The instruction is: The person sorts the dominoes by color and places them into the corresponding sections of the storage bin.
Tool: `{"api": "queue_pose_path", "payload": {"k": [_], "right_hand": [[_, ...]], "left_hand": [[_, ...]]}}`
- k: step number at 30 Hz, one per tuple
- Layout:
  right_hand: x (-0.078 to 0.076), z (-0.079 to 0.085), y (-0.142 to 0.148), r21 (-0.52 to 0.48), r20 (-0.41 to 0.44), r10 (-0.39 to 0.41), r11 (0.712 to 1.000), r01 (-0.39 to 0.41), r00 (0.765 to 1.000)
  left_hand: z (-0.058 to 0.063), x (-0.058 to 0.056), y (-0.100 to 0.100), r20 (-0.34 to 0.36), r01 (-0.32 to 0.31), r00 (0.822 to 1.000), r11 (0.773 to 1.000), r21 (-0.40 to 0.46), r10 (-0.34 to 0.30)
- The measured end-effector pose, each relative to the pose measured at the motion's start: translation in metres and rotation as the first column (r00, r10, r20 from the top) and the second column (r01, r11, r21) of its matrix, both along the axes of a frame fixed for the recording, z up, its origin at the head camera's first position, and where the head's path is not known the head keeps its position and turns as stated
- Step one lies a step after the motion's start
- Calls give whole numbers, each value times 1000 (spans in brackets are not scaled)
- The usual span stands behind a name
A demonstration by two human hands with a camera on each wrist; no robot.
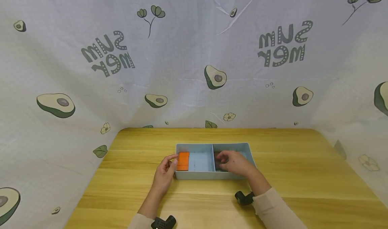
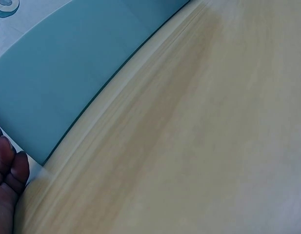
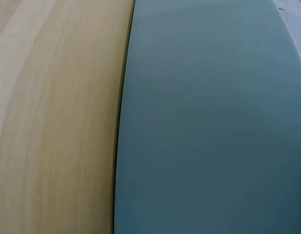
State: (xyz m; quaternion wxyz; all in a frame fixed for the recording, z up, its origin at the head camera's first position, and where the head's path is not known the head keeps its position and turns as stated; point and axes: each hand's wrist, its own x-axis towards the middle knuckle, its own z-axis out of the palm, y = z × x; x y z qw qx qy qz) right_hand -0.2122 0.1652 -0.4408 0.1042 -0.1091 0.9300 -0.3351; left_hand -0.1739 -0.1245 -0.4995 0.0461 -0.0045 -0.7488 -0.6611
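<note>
A light blue two-compartment box (image 1: 209, 175) sits on the table, its divider running front to back. Flat orange blocks (image 1: 183, 161) lie side by side against the left wall of its left compartment. My left hand (image 1: 163, 175) is at the box's left end, fingertips and thumb touching the wall near the rim; its loosely bent fingers also show at the corner in the left wrist view. Inside the right compartment, my right hand (image 1: 234, 162) holds a dark brown piece (image 1: 216, 162) beside the divider with thumb and fingers. The hand partly covers this piece, so its full shape is hidden.
The wooden table (image 1: 291, 175) extends around the box. Behind it hangs a pale curtain (image 1: 188, 54) printed with avocados, flowers and lettering. Black wrist cameras (image 1: 244, 198) are strapped to both wrists. The box's front wall (image 3: 209, 117) fills much of the right wrist view.
</note>
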Motion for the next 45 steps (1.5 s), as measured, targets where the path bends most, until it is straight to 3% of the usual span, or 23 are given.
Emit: {"api": "queue_pose_path", "payload": {"k": [9, 34, 40, 45], "right_hand": [[1, 1, 0, 40, -42, -34, 999, 36, 999], [3, -1, -1, 115, -9, -114, 987, 115, 993], [0, 0, -1, 93, -36, -94, 991, 97, 995], [-4, 1, 0, 22, -38, -13, 1000, 14, 999]], "left_hand": [[2, 0, 1, 11, -3, 1000, 1000, -5, 3], [0, 0, 1, 24, 2, 1000, 1000, 3, -2], [0, 0, 1, 17, 2, 1000, 1000, 7, -2], [1, -2, 0, 15, 5, 1000, 1000, -4, -5]]}}
